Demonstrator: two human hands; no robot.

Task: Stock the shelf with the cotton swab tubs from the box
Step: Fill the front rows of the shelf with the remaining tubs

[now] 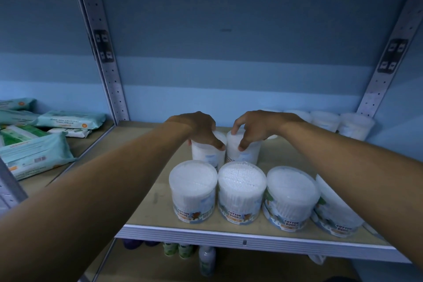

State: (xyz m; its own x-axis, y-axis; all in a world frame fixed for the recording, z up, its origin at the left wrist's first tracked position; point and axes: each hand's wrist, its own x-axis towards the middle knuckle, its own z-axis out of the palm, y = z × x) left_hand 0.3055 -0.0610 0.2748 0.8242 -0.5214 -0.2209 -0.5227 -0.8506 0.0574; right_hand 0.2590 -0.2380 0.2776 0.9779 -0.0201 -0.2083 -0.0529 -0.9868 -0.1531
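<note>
Both arms reach over a wooden shelf (146,204). My left hand (199,128) grips the lid of a clear cotton swab tub (207,155) from above. Beside it my right hand (256,128) holds the top of a second tub (245,151), fingers curled over its rim. Both tubs stand upright on the shelf, side by side in a second row. In front of them a row of several "Cotton Buds" tubs (193,190) stands along the shelf's front edge. More tubs (354,126) line the back right. The box is out of view.
Perforated metal uprights (103,52) frame the bay on both sides. The neighbouring shelf at left holds several packs of wet wipes (34,151). Small bottles (207,258) stand on the shelf below. Bare board lies left of the tubs.
</note>
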